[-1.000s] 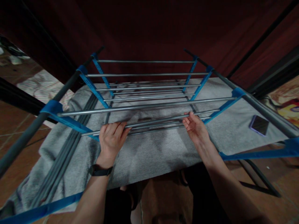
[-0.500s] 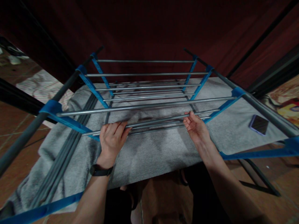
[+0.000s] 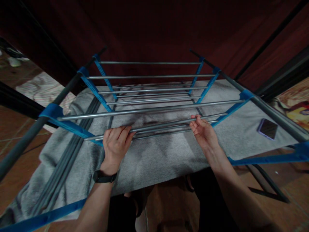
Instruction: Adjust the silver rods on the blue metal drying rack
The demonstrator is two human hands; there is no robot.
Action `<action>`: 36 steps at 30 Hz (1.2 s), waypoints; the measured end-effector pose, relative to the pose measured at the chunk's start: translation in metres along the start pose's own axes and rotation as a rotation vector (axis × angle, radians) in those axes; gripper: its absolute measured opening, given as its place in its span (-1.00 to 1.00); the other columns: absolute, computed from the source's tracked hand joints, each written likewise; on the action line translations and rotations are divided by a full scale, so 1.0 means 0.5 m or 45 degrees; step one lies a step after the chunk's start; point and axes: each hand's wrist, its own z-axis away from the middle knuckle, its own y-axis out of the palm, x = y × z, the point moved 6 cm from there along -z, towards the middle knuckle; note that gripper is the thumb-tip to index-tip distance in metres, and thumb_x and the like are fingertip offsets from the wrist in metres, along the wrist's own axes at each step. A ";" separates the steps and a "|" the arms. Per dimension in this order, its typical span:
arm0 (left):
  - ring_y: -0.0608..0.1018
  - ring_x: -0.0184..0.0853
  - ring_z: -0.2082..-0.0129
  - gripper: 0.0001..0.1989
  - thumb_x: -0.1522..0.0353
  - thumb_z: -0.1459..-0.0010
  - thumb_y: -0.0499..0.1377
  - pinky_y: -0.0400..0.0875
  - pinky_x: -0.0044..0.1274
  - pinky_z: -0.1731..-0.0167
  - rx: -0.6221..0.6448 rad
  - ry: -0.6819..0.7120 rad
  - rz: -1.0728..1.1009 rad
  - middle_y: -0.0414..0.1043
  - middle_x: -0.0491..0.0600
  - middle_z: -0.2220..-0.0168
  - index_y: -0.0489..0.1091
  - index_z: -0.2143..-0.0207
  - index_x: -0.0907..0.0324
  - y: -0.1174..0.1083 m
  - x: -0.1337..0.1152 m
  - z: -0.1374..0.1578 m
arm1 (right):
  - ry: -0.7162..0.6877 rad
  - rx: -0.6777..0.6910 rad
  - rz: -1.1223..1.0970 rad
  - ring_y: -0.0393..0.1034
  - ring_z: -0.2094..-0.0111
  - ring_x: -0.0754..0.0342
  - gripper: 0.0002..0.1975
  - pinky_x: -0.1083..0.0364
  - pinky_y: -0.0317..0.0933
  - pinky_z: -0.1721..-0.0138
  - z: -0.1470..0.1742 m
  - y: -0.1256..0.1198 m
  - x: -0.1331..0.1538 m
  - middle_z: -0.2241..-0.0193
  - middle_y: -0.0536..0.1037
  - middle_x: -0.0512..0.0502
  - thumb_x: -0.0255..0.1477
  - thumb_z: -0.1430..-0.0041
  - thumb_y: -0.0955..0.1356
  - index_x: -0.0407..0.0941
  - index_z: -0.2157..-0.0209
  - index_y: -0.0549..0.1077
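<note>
Thin silver metal rod (image 3: 159, 126), the lowest and nearest one on the blue and grey drying rack (image 3: 149, 96), lies across the middle of the picture, between the two blue side bars. Both hands hold it. The left hand (image 3: 116, 145), with a black band on the wrist (image 3: 104, 176), has its fingers curled over the rod near its left end. The right hand (image 3: 204, 132) has its fingers closed around the same rod further to the right.

Very little has changed since a second ago. The right hand has tightened a bit: its fingers were looser and more open then, and now they wrap the rod more fully. The left hand has stayed where it was, and the rod has not moved from its place. So the grip looks firmer, but nothing is shifted yet.

Under the rack lies a fluffy grey towel (image 3: 156, 158), and a dark phone with a purple edge (image 3: 267, 129) rests on it off to the right.
</note>
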 end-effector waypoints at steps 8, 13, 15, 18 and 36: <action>0.57 -0.22 0.30 -0.81 0.28 -0.29 0.21 0.29 -0.37 0.23 -0.037 0.010 -0.017 0.59 -0.01 0.27 0.46 0.06 0.09 -0.004 -0.004 -0.003 | -0.037 0.033 -0.007 0.51 0.40 0.23 -0.85 0.21 0.51 0.27 0.000 0.000 0.005 0.30 0.64 0.06 -0.54 -0.09 0.52 -0.07 0.44 0.52; 0.56 -0.23 0.30 -0.81 0.29 -0.28 0.23 0.29 -0.38 0.23 -0.064 0.032 -0.016 0.59 -0.01 0.28 0.45 0.07 0.11 -0.007 -0.006 -0.003 | -0.038 0.059 -0.010 0.50 0.40 0.24 -0.86 0.23 0.50 0.28 -0.002 0.000 0.006 0.31 0.64 0.06 -0.54 -0.09 0.51 -0.07 0.45 0.53; 0.55 -0.23 0.30 -0.82 0.29 -0.28 0.22 0.29 -0.38 0.23 -0.058 0.026 -0.010 0.59 -0.01 0.28 0.46 0.08 0.11 -0.007 -0.006 -0.003 | -0.039 0.075 -0.014 0.50 0.40 0.24 -0.88 0.24 0.49 0.28 -0.002 0.001 0.007 0.32 0.64 0.04 -0.53 -0.09 0.52 -0.07 0.44 0.55; 0.54 -0.23 0.30 -0.82 0.28 -0.29 0.21 0.27 -0.38 0.22 -0.042 0.005 -0.006 0.58 -0.01 0.27 0.47 0.09 0.10 -0.005 -0.004 -0.003 | -0.047 0.086 -0.016 0.50 0.40 0.25 -0.89 0.24 0.49 0.27 -0.002 0.000 0.007 0.31 0.64 0.04 -0.52 -0.10 0.51 -0.07 0.43 0.55; 0.55 -0.24 0.31 -0.81 0.31 -0.26 0.25 0.26 -0.39 0.24 -0.101 0.021 -0.004 0.59 0.00 0.29 0.49 0.10 0.15 -0.007 -0.006 -0.001 | -0.047 0.176 -0.041 0.54 0.32 0.22 -0.88 0.20 0.52 0.20 -0.013 -0.008 0.004 0.26 0.65 0.07 -0.53 -0.12 0.50 -0.04 0.39 0.55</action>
